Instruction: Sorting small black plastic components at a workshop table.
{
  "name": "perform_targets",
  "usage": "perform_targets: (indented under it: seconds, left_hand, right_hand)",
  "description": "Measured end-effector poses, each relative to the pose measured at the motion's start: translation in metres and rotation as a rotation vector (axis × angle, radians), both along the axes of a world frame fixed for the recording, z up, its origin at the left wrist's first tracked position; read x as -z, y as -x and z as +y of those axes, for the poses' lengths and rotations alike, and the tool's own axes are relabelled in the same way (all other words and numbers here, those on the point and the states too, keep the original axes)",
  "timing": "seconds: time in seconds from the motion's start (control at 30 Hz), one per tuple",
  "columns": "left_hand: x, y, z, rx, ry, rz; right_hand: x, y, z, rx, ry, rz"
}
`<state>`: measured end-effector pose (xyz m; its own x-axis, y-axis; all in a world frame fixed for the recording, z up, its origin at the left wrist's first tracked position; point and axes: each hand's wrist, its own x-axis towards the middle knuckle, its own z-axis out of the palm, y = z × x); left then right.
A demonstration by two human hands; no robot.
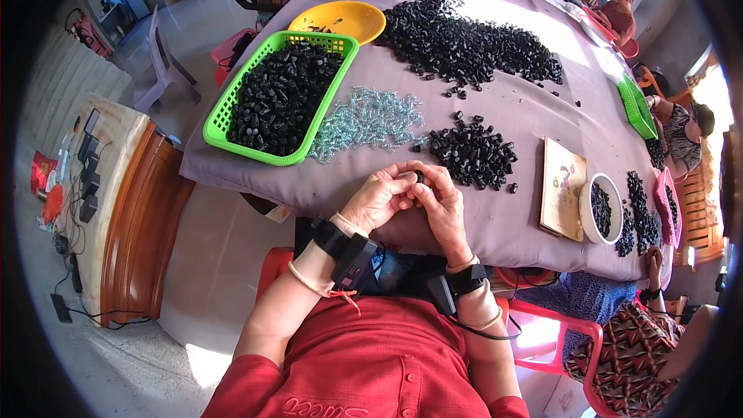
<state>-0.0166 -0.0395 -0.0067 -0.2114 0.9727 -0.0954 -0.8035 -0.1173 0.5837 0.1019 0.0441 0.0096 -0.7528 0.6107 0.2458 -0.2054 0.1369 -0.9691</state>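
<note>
My left hand (381, 200) and my right hand (440, 209) meet at the table's near edge, fingertips pinched together. Between them is a small black cap (419, 176), mostly covered by the fingers. Both hands appear to grip it. Just beyond my right hand lies a small heap of black caps (472, 153). Beyond my left hand spreads a pile of small clear bluish plastic pieces (371, 120). A green basket (296, 156), filled with black pieces, stands to the left of that pile.
A yellow basin (364, 19) sits behind the basket. A large black heap (472, 39) covers the table's middle. To the right are a booklet (563, 186) and a white bowl (586, 213) of black pieces. Other people sit around the cloth-covered table (511, 224).
</note>
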Motion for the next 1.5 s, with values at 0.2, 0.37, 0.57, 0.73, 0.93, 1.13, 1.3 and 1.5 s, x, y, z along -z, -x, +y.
perform_targets:
  seconds: [0.2,0.37,0.57,0.73,0.93,1.13,1.3,1.5]
  left_hand:
    - [-0.008,-0.004,0.002,-0.025,0.028,0.011]
    - [-0.007,-0.004,0.002,-0.019,0.028,0.035]
    - [-0.002,-0.002,0.003,0.006,0.033,0.031]
    - [-0.003,-0.003,0.003,0.011,0.011,0.026]
    - [-0.007,-0.009,0.002,-0.082,0.076,0.051]
    - [-0.012,-0.009,0.002,-0.107,0.141,0.029]
    - [0.000,-0.004,0.002,-0.018,0.029,-0.038]
    - [-0.009,-0.009,0.000,-0.108,0.131,0.039]
  right_hand:
    - [0.005,0.000,-0.003,0.004,0.266,0.112]
    - [0.006,0.001,-0.005,0.026,0.239,0.100]
    - [0.005,0.001,-0.004,0.072,0.077,0.046]
    - [0.007,0.001,-0.004,0.067,0.124,0.055]
    - [0.004,0.001,-0.005,0.040,0.080,0.032]
    - [0.005,0.001,0.003,0.026,-0.127,-0.013]
    - [0.010,0.000,0.005,-0.028,0.009,-0.035]
    - [-0.001,-0.001,0.004,-0.017,0.017,-0.003]
